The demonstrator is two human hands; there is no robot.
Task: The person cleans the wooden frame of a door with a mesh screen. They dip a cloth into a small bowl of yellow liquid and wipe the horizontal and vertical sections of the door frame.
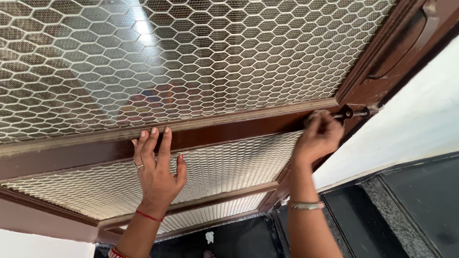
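Observation:
A brown wooden door (229, 131) with white hexagonal mesh panels (191, 52) fills most of the head view. My left hand (157, 167) lies flat against the door's middle rail and the mesh below it, fingers spread upward. My right hand (319, 136) is closed around the dark metal slide bolt (348, 113) at the door's right edge, next to the frame. The bolt's end shows just past my fingers.
A white wall (420, 110) stands to the right of the door frame (382, 62). Dark stone flooring (406, 210) with a speckled border lies at the lower right. A small white scrap (209, 236) lies on the floor by the door's bottom.

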